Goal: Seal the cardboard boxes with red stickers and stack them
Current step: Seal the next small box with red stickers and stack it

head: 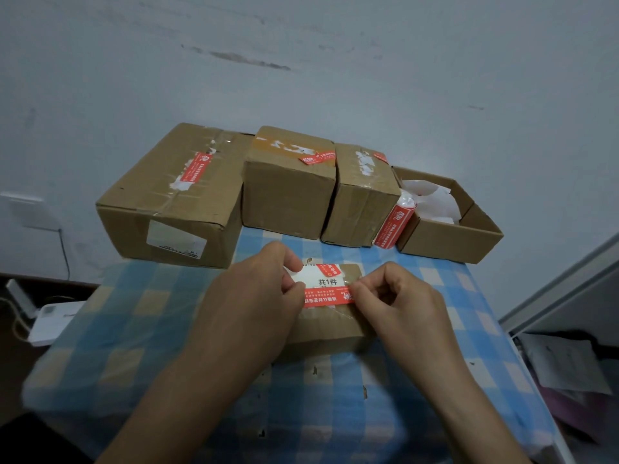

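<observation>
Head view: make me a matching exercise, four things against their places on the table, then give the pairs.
Things:
1. small brown cardboard box
2. large brown cardboard box
3. open brown cardboard box with white paper
4. red sticker roll

Places:
A. far left of the row
B. far right of the row
C. under both hands, nearest the person
D. wedged between a sealed box and the open one

Pairs: 1-C, 2-A, 3-B, 4-D

**Cardboard, paper and checked cloth**

The small box (326, 324) at centre is matt brown cardboard with a glossy red sticker (326, 295) and white paper label (313, 279). The tablecloth (134, 329) is soft checked cloth. The open box (449, 236) at right holds crumpled white paper (432, 199). The wall (335, 61) looks scuffed, matt.
</observation>
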